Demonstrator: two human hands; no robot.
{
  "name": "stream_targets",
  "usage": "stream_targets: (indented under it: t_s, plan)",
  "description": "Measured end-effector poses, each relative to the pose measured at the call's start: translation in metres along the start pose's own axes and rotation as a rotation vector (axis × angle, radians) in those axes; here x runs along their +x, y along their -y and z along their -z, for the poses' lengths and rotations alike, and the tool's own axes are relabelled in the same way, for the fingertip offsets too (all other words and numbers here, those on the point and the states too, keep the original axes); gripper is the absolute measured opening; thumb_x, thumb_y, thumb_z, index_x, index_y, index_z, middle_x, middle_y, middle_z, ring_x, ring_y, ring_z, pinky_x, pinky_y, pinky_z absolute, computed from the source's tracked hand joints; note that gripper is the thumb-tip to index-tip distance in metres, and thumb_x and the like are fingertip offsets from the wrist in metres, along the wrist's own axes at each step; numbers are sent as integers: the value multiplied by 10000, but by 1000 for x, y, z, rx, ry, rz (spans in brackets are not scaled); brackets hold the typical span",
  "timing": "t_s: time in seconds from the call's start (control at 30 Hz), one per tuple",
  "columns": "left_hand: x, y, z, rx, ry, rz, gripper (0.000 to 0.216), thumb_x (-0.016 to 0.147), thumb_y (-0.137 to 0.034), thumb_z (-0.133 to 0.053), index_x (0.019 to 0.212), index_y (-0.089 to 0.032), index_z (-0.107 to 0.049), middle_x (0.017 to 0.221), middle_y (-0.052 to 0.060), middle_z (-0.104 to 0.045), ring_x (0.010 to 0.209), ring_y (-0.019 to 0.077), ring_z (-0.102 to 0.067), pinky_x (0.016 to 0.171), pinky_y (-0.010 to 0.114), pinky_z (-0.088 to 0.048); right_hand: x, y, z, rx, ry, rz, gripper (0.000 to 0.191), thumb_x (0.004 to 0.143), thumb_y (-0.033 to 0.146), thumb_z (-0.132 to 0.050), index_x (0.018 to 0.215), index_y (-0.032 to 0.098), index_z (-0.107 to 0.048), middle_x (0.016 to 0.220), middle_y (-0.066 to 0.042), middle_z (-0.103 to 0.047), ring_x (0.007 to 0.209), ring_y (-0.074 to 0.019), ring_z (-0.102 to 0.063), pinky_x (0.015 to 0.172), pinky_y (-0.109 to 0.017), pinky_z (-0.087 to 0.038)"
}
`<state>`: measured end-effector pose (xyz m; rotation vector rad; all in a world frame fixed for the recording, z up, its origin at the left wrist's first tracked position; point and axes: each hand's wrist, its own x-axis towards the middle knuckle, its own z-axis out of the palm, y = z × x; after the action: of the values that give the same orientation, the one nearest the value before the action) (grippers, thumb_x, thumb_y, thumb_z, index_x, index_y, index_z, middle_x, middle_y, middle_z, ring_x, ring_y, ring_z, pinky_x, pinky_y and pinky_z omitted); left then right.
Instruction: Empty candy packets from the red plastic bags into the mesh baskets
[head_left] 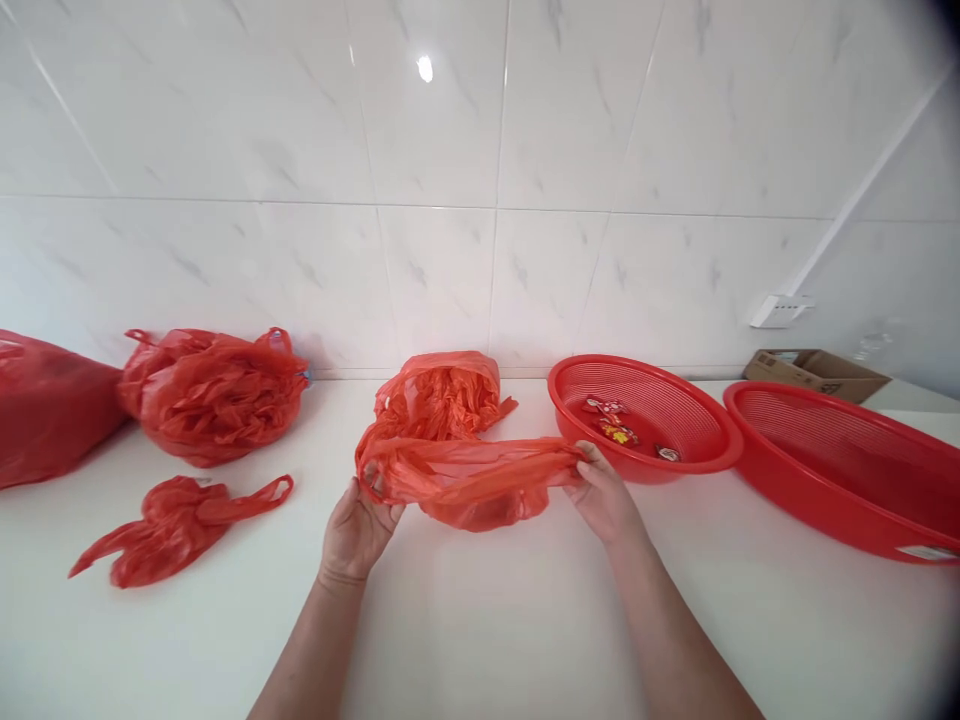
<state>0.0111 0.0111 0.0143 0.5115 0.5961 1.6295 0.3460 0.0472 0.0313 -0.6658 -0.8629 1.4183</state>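
A thin red plastic bag [480, 475] is stretched sideways between my two hands above the white table. My left hand [360, 525] grips its left end, with some fingers hidden behind the plastic. At the other end, my right hand [606, 495] pinches the bag between thumb and fingers. Just behind it lies a bundle of crumpled red plastic bags [442, 390]. Near my right hand stands a red plastic basket [645, 375] with a few small wrapped items [619, 430] at its bottom.
To the left are a knotted red bag [176, 525], a full red bag [214, 395] and another red bag [52, 410] at the edge. A second red basket [832, 480] and a cardboard box [817, 372] stand at right. A tiled wall [435, 280] rises behind the table [495, 620].
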Motion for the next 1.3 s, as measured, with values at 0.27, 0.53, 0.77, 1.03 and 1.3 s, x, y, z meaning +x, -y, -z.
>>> stream_targets:
  t_s: [0.27, 0.53, 0.77, 1.03, 1.3]
  plan:
    - [1, 2, 7, 56, 27, -49, 394, 756, -145, -617, 1078, -372, -605, 987, -66, -677, 741, 36, -642, 552, 68, -512, -2, 5, 4, -16, 3, 57, 433, 689, 314, -662, 1112, 342, -578, 1183, -12, -600, 977, -167, -595, 741, -291, -499]
    - [5, 6, 4, 28, 37, -35, 299, 709, -121, -700, 979, -225, -625, 820, -44, -657, 610, 28, -608, 463, 52, -486, 9, -7, 11, -164, -108, -19, 234, 632, 319, -763, 740, 220, -580, 710, 40, -600, 628, -103, -548, 594, -230, -441]
    - [3, 5, 7, -146, 110, -46, 203, 802, -152, -619, 1003, -177, -607, 814, -1, -695, 652, 90, -652, 469, 117, -518, 3, 4, 13, 115, 39, -1, 286, 732, 361, -710, 617, 193, -508, 549, 75, -415, 453, -45, -357, 428, -172, -326]
    - [-3, 3, 13, -172, 217, 10, 472, 769, -127, -648, 1209, -248, -529, 874, -21, -711, 724, 77, -670, 565, 113, -537, -12, 13, 15, 397, 160, -54, 347, 668, 302, -766, 988, 280, -634, 577, 98, -429, 400, -11, -307, 378, -96, -336]
    - [7, 6, 5, 242, 153, -37, 530, 720, -129, -690, 1210, -269, -543, 1232, 42, -600, 818, 93, -650, 774, 221, -542, -12, 14, 11, 312, 186, -22, 484, 641, 383, -768, 1093, 357, -599, 613, 86, -473, 430, -30, -332, 378, -122, -329]
